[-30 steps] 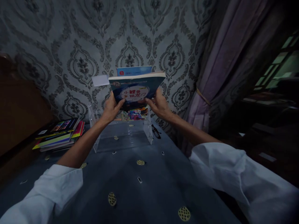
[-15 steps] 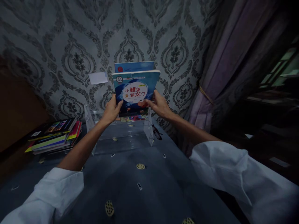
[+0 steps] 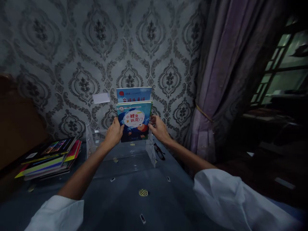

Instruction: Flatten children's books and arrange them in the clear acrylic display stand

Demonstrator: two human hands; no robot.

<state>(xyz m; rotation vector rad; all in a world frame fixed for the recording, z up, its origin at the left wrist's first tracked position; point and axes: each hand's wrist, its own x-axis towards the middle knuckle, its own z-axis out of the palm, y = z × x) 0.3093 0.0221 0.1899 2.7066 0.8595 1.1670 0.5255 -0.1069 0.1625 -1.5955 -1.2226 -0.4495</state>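
A dark blue picture book (image 3: 134,120) with red Chinese lettering in a white oval stands upright, front cover facing me. My left hand (image 3: 115,132) grips its left edge, thumb on the cover. At the right edge is my right hand (image 3: 158,128), its thumb by the cover and its fingers curled at the side. Behind rises the top of a lighter blue book (image 3: 134,94). Both books are at a clear acrylic stand (image 3: 151,152), whose side panels show left and right. The lower edge of the front book sits over the stand's upper part.
A stack of books (image 3: 49,157) lies on the left of the dark blue tablecloth (image 3: 120,202). Eyeglasses (image 3: 159,152) rest just right of the stand. A white card (image 3: 101,98) is on the patterned wall, and a tied purple curtain (image 3: 211,96) hangs at the right.
The front book has moved away from me and down, closer to the stand, with both hands on it. More of the rear book's cover shows above it. My view has tilted up.
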